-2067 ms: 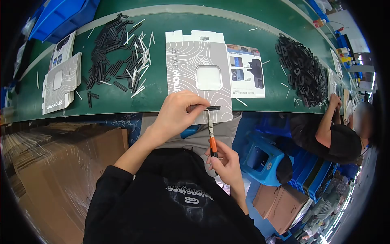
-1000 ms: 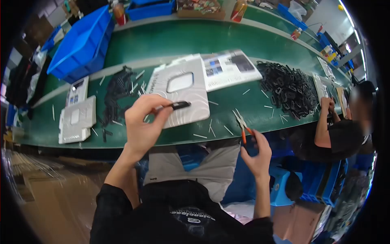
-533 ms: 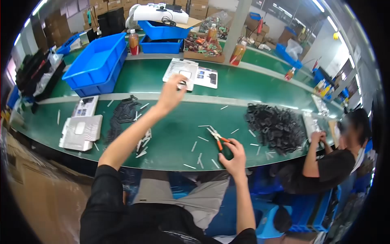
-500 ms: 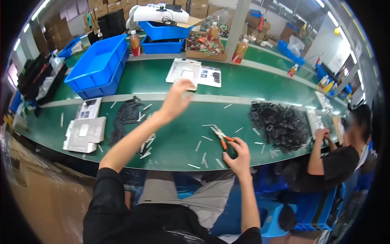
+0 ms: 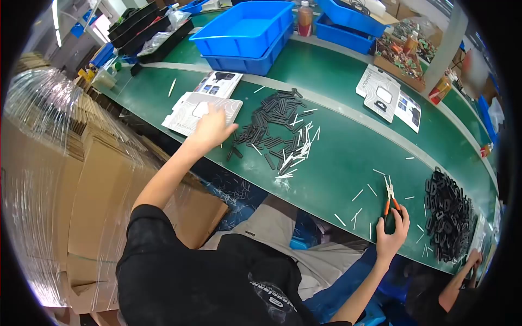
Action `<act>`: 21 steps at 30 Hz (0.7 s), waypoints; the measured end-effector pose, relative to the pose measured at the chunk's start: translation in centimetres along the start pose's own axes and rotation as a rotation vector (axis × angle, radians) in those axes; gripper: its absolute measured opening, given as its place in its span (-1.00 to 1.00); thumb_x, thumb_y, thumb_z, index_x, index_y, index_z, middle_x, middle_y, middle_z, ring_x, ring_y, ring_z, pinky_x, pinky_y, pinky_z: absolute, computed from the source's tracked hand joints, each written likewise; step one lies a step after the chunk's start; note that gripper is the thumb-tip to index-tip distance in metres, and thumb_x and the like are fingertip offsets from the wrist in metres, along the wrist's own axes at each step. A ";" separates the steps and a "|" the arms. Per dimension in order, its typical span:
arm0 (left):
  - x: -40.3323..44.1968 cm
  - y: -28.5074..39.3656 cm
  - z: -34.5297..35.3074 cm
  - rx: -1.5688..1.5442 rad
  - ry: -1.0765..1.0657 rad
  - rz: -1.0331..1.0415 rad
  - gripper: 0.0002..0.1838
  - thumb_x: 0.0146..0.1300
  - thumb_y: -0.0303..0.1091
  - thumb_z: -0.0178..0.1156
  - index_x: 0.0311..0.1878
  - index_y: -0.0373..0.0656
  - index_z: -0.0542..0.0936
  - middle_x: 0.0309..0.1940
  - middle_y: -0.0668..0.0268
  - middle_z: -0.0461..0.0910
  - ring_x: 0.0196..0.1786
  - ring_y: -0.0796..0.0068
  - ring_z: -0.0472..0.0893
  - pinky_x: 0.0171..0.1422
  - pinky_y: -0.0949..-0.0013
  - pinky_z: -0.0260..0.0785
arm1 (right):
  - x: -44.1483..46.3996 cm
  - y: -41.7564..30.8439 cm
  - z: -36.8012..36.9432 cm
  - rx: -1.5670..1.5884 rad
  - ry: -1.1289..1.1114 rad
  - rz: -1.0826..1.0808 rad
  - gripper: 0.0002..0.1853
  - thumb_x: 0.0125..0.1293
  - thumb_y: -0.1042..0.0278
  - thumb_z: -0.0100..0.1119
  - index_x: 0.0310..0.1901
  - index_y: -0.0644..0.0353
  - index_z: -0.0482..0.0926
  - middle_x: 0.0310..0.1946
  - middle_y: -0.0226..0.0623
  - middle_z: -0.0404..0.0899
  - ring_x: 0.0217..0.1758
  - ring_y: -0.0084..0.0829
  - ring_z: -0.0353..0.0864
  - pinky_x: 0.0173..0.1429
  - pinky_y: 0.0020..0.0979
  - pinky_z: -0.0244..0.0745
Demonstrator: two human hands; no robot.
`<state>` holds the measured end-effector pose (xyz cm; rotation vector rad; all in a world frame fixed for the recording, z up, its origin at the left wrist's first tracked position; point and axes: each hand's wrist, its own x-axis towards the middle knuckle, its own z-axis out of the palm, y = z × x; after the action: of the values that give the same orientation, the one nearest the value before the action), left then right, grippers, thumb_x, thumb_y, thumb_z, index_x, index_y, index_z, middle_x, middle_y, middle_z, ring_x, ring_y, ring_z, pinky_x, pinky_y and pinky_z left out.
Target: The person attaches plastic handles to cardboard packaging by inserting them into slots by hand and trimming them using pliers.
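Observation:
My left hand is over the left stack of grey patterned flat cartons, thumb spread from the fingers and nothing visible in it; whether it touches the top carton cannot be told. In my right hand are the orange handles of the pliers, whose jaws point away from me above the green table. Across the divider strip lies another grey carton bearing a small black piece. Black strips and white sticks are heaped right of my left hand.
A pile of black frames lies beyond my right hand. Stacked blue bins, bottles and a box of small parts stand at the back. Wrapped cardboard is at left. A co-worker's arm shows at right.
The view has swung left. My left hand left the carton with the black piece, now across the divider, and moved to the left carton stack. The pliers stay in my right hand.

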<state>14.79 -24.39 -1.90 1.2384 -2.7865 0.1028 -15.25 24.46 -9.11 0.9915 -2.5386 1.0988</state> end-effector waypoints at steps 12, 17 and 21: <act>0.3 -3.6 -1.7 -0.247 -0.035 0.047 -0.76 0.32 -0.33 0.26 -0.27 -0.35 0.76 -0.38 0.02 0.77 -0.34 -0.09 0.70 -0.12 0.01 0.58 | -0.6 0.0 -0.2 0.011 0.027 0.006 -0.56 0.13 0.51 0.46 0.11 0.26 0.73 0.39 -0.13 0.60 0.38 -0.07 0.61 0.45 -0.18 0.52; -2.1 -4.8 -12.9 -0.279 0.461 -0.265 -0.59 0.33 -0.41 0.35 0.24 -0.20 0.80 -0.07 0.21 0.87 -0.14 0.35 0.78 -0.01 0.33 0.61 | -0.3 -0.3 -0.4 0.040 0.041 0.077 -0.56 0.13 0.39 0.48 0.09 0.26 0.77 0.41 -0.19 0.61 0.39 -0.14 0.61 0.44 -0.23 0.52; -5.5 -0.8 -17.5 -0.470 0.932 0.023 -0.67 0.58 -0.40 0.27 0.32 -0.18 0.75 0.14 0.20 0.85 -0.03 0.39 0.86 0.00 0.47 0.72 | -0.6 0.5 -0.1 -0.002 0.065 0.044 -0.55 0.08 0.34 0.51 0.07 0.20 0.79 0.35 -0.21 0.63 0.33 -0.17 0.62 0.38 -0.23 0.54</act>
<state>20.00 -19.16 14.90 0.7536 -1.8636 0.0125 -15.14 25.05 -9.60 0.8879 -2.5210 1.1209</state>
